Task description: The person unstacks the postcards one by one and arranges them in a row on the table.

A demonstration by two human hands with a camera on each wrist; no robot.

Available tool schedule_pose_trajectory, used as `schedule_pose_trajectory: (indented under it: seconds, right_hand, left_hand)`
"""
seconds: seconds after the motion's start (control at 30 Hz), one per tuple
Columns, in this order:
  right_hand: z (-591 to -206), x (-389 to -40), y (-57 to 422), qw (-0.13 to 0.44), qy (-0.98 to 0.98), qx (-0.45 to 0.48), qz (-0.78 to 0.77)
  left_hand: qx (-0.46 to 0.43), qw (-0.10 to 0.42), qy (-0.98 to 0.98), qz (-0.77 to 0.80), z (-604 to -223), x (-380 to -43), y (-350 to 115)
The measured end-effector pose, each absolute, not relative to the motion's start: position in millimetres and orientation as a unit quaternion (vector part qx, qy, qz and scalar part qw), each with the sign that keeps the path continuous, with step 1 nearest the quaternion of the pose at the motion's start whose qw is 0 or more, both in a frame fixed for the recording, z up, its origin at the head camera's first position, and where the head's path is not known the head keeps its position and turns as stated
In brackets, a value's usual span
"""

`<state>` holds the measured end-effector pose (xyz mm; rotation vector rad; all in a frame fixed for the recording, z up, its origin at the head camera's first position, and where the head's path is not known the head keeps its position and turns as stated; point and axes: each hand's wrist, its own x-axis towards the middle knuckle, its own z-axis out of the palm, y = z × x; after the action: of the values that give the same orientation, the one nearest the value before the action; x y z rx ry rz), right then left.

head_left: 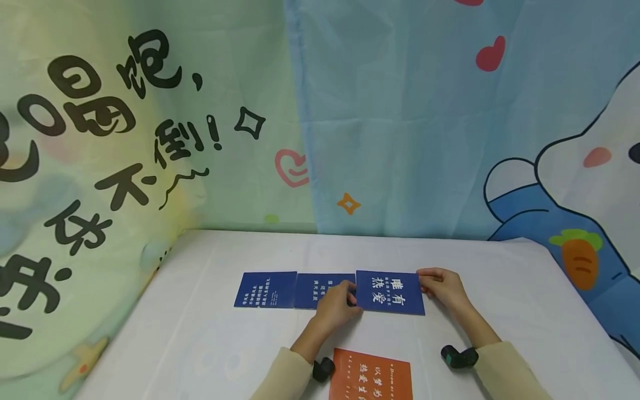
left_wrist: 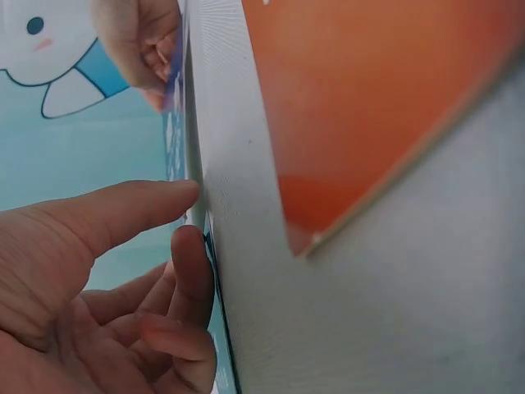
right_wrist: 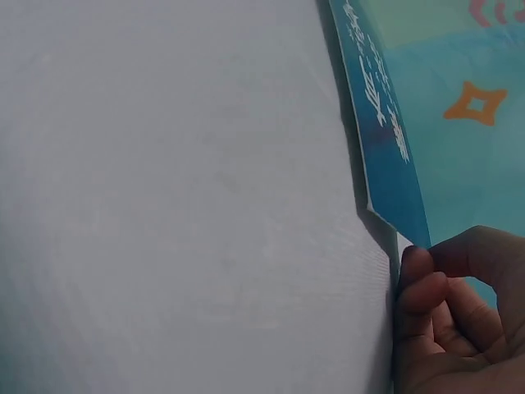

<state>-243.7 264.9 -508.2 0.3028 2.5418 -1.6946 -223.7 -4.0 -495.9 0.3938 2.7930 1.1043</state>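
Three dark blue cards with white writing make a row in the head view. The rightmost blue card has its left edge at my left hand, whose thumb and curled fingers pinch it near the lower-left corner. My right hand pinches its right edge between thumb and fingertips. In the right wrist view this blue card tilts up off the white cloth. The middle blue card is partly hidden behind my left hand. At the left, another blue card lies flat, its edge against the middle one.
An orange card with white writing lies nearer me, cut off by the bottom of the head view. White cloth covers the table. A printed curtain hangs behind and along the left side.
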Motion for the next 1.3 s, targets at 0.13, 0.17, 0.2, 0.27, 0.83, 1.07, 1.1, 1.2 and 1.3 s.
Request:
schedule_pose_trajectory:
  seconds: [0.13, 0.17, 0.2, 0.27, 0.83, 1.07, 1.1, 1.2, 1.3]
  right_hand:
    - [-509.4, -243.7, 262.7, 0.023, 0.833, 0.105, -0.542]
    - [-509.9, -243.7, 262.3, 0.021, 0.835, 0.104, -0.540]
    - [-509.9, -243.6, 262.0, 0.019, 0.836, 0.106, -0.539]
    - [-510.6, -243.5, 261.4, 0.015, 0.837, 0.108, -0.537]
    - [-514.1, -237.9, 264.1, 0.025, 0.836, 0.100, -0.539]
    - [-511.6, -235.5, 263.3, 0.029, 0.831, 0.095, -0.548]
    - [-510.9, -234.9, 263.3, 0.030, 0.830, 0.095, -0.548]
    - [-509.2, -232.6, 263.6, 0.032, 0.831, 0.092, -0.547]
    - [-506.5, -227.2, 263.5, 0.042, 0.832, 0.093, -0.545]
  left_hand:
    - [0.139, 0.062, 0.915, 0.373, -495.7, -223.0, -5.3]
    - [0.142, 0.062, 0.914, 0.375, -495.9, -222.9, -5.7]
    - [0.143, 0.065, 0.913, 0.378, -495.9, -222.7, -6.1]
    - [0.147, 0.069, 0.909, 0.383, -496.5, -222.4, -6.8]
    - [0.153, 0.099, 0.891, 0.415, -497.1, -219.4, -9.3]
    - [0.142, 0.105, 0.884, 0.432, -499.2, -221.6, -10.7]
    - [0.143, 0.104, 0.883, 0.435, -498.7, -221.6, -11.2]
    - [0.147, 0.102, 0.878, 0.444, -496.6, -221.0, -13.0]
    - [0.148, 0.103, 0.876, 0.447, -494.8, -218.1, -15.1]
